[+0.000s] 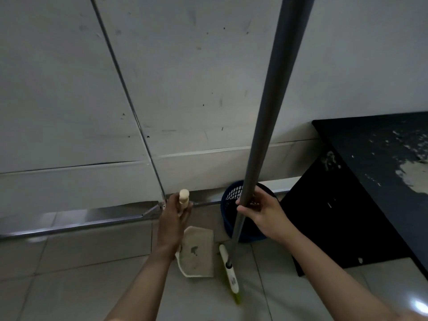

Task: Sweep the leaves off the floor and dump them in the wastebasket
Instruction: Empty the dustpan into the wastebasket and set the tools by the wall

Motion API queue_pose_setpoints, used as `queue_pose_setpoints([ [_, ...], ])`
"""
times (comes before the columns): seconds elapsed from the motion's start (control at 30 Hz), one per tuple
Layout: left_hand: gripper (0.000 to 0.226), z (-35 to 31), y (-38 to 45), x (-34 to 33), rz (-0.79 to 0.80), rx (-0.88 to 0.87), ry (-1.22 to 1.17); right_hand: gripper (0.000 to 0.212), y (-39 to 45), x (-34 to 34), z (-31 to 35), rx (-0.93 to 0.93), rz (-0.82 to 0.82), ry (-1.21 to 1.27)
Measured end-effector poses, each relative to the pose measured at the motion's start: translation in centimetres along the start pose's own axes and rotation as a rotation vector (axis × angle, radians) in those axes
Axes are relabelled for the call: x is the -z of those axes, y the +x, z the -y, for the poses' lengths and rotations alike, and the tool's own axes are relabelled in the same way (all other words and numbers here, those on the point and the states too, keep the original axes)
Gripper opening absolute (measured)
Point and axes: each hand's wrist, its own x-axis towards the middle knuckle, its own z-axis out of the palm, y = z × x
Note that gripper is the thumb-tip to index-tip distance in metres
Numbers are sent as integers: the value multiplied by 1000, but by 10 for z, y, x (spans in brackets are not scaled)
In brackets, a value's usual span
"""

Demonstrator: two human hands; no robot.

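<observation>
Glossy floor tiles [69, 262], plastic wastebasket [228, 218]

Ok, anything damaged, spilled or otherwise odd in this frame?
Yes. The black table at right has pale patches where its surface looks worn or peeled. The wall panel near the floor looks buckled. The dustpan holds one small dark scrap.

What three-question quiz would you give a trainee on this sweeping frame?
1. True or false: the left hand holds the dustpan handle.
2. What does the right hand grip? A) broom pole B) basket rim C) black table
3. Fill in: the blue wastebasket stands against the ____.

Key: 1 true. 2 A, the grey broom pole. 3 wall, beside the black table; the cream dustpan lies on the floor in front of it.
</observation>
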Motion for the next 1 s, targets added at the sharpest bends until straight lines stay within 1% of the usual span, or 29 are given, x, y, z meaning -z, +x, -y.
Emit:
queue_pose_setpoints([
  [0.1,21,3,11,0,24,-27,39,35,10,-4,8,9,6,1],
  [0.2,21,3,23,5,67,-31,41,30,17,3,19,17,2,-3],
  [0.3,29,9,36,12,74,-36,50,26,20,10,31,49,-3,-19],
  [0.4,31,14,46,16,73,-38,73,29,26,9,44,80,-17,-42],
  [0.53,34,17,68,19,74,-50,128,32,37,0,56,96,4,-79],
  [0.73,37,10,106,28,111,26,276,31,58,-1,71,103,12,-53],
  [0.8,37,6,120,24,103,48,267,33,67,6,78,130,1,-44],
  [0.93,48,-3,139,17,80,77,180,34,81,12,84,142,-28,-32],
  [1.0,45,-5,152,14,85,81,147,33,91,17,86,131,-22,-23],
])
